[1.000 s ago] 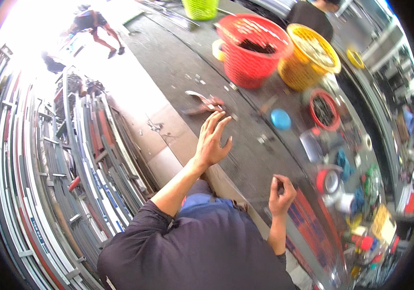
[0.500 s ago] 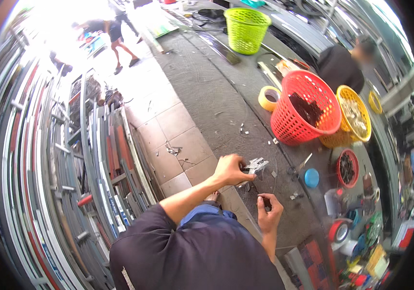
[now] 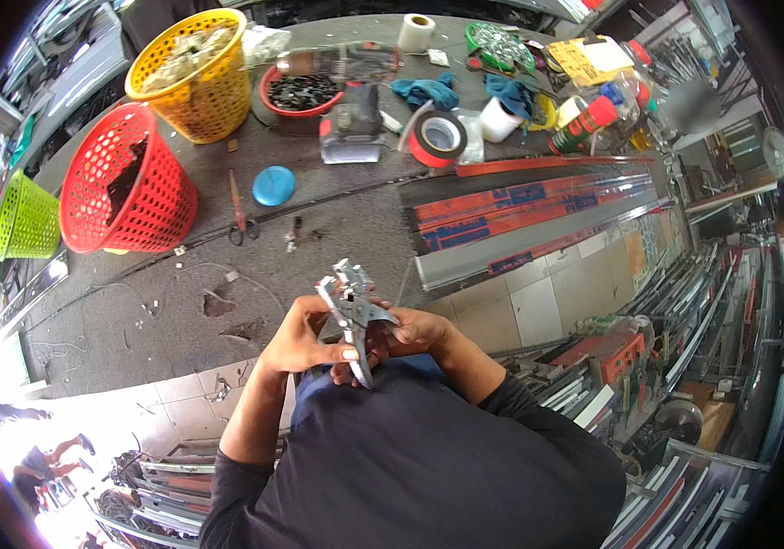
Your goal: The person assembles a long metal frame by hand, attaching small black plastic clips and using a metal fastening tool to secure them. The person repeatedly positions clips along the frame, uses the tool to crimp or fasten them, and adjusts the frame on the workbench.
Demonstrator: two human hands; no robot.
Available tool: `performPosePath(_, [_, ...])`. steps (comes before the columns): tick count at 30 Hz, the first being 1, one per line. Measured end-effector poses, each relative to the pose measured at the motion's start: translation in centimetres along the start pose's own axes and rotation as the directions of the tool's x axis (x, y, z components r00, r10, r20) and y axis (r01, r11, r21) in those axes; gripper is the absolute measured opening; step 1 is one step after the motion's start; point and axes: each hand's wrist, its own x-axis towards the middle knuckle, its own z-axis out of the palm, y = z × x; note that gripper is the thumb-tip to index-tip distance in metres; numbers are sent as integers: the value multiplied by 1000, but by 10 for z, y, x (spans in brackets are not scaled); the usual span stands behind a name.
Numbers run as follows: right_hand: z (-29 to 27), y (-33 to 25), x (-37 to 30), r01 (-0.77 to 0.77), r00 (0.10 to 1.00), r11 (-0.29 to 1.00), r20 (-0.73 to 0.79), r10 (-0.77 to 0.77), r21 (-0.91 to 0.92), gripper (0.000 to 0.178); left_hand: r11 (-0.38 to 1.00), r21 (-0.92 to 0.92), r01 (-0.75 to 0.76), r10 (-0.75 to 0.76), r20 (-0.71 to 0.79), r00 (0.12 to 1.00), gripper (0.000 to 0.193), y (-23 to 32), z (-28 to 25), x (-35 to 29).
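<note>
A bundle of silver metal fittings stands up between my two hands, close in front of my dark shirt. My left hand grips it from the left, with the thumb lying across a long, curved silver piece. From the other side my right hand closes on the bundle's lower part, its fingers partly hidden behind the metal. The exact kind of fitting is hard to make out. Just beyond, on the dark workbench, lie small metal bits and scissors with an orange-brown blade.
Red, yellow and green baskets stand left. Farther back are a cordless drill, a red bowl of dark parts, a blue disc and tape. Film-wrapped profiles lie right.
My view has swung right to face the bench. My hands, apart before with the fittings in the left, have come together, and the right now grips the bundle too.
</note>
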Motion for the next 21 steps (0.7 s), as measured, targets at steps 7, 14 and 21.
performPosePath(7, [16,-66,-110,123,982,992,-139,-124,-18,76,943,266,199,-250,174,952,63,-2,45,127])
performPosePath(14, [0,-87,-180,-135,705,850,-652,-279,-510,39,523,837,161,261,-337,905,28,-58,11,250])
performPosePath(21, [7,-103,-199,-208,712,824,-659,-242,-528,51,253,965,73,156,-115,981,19,-75,-24,303])
